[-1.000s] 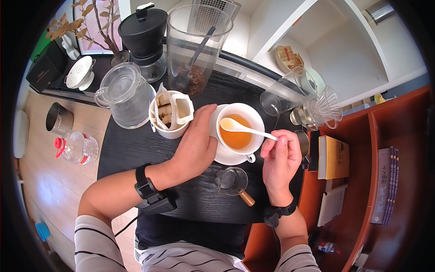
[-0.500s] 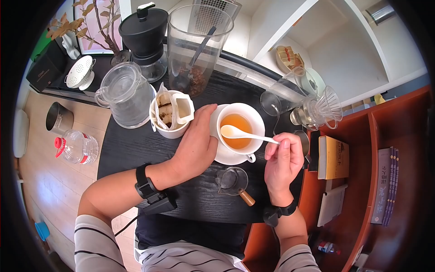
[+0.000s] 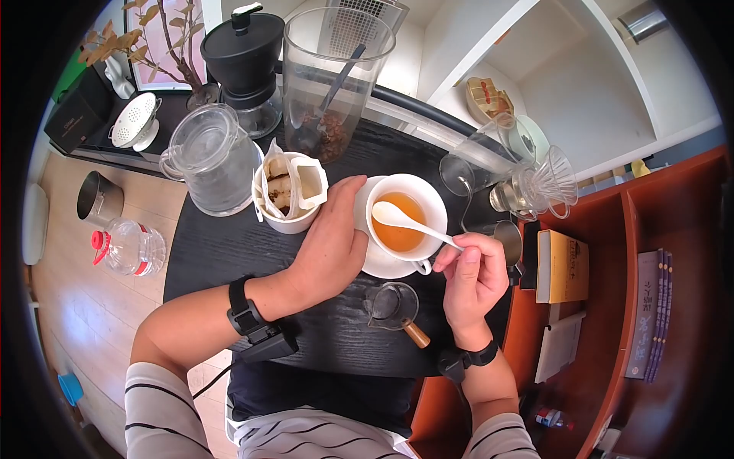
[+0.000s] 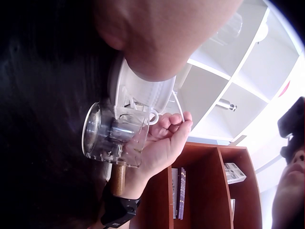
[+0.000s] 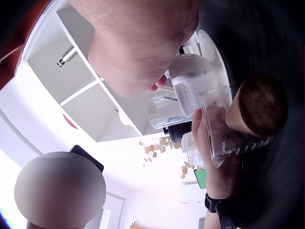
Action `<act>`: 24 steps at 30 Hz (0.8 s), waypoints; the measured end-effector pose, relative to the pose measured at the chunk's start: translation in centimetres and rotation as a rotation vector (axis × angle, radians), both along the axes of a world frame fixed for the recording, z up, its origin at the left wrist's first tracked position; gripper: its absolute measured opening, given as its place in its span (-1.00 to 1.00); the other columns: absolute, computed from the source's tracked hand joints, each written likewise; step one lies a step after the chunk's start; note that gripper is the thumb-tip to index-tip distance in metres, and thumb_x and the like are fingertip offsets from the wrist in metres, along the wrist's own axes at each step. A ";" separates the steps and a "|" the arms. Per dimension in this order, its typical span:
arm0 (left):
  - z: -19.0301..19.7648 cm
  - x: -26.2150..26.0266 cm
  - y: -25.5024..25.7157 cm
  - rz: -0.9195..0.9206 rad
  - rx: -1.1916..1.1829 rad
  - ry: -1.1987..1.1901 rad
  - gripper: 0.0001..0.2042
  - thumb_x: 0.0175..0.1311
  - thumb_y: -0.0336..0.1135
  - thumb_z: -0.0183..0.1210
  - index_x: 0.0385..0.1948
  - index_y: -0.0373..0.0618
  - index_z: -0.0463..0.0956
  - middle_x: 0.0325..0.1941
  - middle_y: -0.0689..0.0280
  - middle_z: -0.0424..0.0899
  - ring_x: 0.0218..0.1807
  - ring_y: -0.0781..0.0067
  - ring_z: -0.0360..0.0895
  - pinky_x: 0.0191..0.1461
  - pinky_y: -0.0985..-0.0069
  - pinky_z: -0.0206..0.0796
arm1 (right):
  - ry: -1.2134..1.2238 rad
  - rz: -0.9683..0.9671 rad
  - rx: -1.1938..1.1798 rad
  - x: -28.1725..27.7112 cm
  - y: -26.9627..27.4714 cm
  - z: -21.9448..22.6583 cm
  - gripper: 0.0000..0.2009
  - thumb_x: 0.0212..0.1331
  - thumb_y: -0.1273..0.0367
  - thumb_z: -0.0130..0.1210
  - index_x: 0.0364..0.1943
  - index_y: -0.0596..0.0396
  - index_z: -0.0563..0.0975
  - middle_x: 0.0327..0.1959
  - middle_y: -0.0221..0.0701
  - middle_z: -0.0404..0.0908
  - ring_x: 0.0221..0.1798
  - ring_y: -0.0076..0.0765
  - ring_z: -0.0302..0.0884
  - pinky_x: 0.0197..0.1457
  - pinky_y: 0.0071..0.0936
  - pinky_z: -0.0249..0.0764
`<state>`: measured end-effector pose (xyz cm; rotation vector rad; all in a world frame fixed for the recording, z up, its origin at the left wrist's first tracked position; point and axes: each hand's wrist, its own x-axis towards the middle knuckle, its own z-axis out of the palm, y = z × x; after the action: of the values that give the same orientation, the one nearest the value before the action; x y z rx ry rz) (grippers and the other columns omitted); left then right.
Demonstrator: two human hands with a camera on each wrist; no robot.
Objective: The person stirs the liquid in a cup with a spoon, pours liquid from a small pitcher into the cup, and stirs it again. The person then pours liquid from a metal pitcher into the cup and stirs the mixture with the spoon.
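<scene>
Small glass pitcher [image 3: 391,304]: On the bench [image 3: 321,344], between the forearms; wooden handle angled toward the right forearm. It may obstruct a low approach to the cup.
Left hand [image 3: 330,233]: Fingers extended, gripping nothing; set along the saucer's left side, exact contact not clear. Probably placed to steady the saucer.
Right hand [image 3: 472,281]: Thumb and fingers pinch the handle end of the spoon. This grip probably lets the bowl reach inward with the fingers outside the cup.
Spoon [image 3: 417,225]: White; slanted across the cup's mouth, bowl at the amber liquid [image 3: 401,241]. Immersion depth cannot be told.
Cup [image 3: 436,206]: Upright on the saucer [image 3: 382,268]; handle toward the person, near the right hand.
White mug [image 3: 289,227]: Beside the left hand, limiting its leftward travel; carries a drip bag [image 3: 278,190].
Metal mug [image 3: 508,241]: Behind the right hand, partly hidden; limits rightward travel.
Clear jug [image 3: 206,168]: Behind-left of the white mug.
Tall clear container [image 3: 329,84], grinder [image 3: 241,53]: Far side of the bench.
White shelf [image 3: 566,61]: Beyond the bench.
</scene>
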<state>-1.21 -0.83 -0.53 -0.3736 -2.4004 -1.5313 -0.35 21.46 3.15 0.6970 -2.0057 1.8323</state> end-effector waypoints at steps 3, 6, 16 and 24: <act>0.0 0.0 0.0 0.001 -0.006 0.000 -0.33 0.22 -0.70 -0.02 0.48 -0.37 0.17 0.46 -0.17 0.37 0.51 -0.24 0.35 0.62 0.11 0.14 | 0.006 0.011 0.002 -0.1 0.0 0.1 -0.80 0.67 0.37 0.02 0.09 0.25 0.54 -0.35 -0.31 0.73 -0.38 -0.64 0.55 -0.38 -0.68 0.36; 0.0 0.0 -0.1 0.000 -0.008 -0.003 -0.33 0.22 -0.70 -0.02 0.48 -0.37 0.17 0.46 -0.17 0.37 0.51 -0.24 0.35 0.62 0.11 0.13 | 0.018 0.011 0.004 -0.2 -0.1 0.0 -0.81 0.67 0.39 0.02 0.11 0.25 0.53 -0.34 -0.28 0.75 -0.38 -0.64 0.56 -0.38 -0.68 0.36; 0.0 0.0 -0.1 -0.007 -0.002 -0.006 -0.34 0.26 -0.67 -0.02 0.49 -0.37 0.16 0.45 -0.17 0.38 0.49 -0.22 0.36 0.60 0.12 0.15 | 0.071 -0.018 0.051 -0.2 -0.1 -0.1 -0.83 0.61 0.50 0.07 0.12 0.30 0.52 -0.24 -0.22 0.75 -0.24 -0.45 0.75 -0.15 -0.52 0.68; 0.4 0.1 -0.2 -0.022 0.000 -0.035 -0.36 0.28 -0.65 0.00 0.47 -0.42 0.14 0.45 -0.22 0.35 0.50 -0.27 0.34 0.62 0.07 0.14 | 0.177 -0.131 0.178 -0.3 -0.1 -0.4 -0.84 0.55 0.57 0.09 0.10 0.32 0.56 -0.21 -0.20 0.77 -0.18 -0.42 0.79 -0.17 -0.52 0.69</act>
<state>-1.15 -1.02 -0.14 -0.3782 -2.4303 -1.5597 -0.67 21.32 2.76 0.7307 -2.0606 1.4786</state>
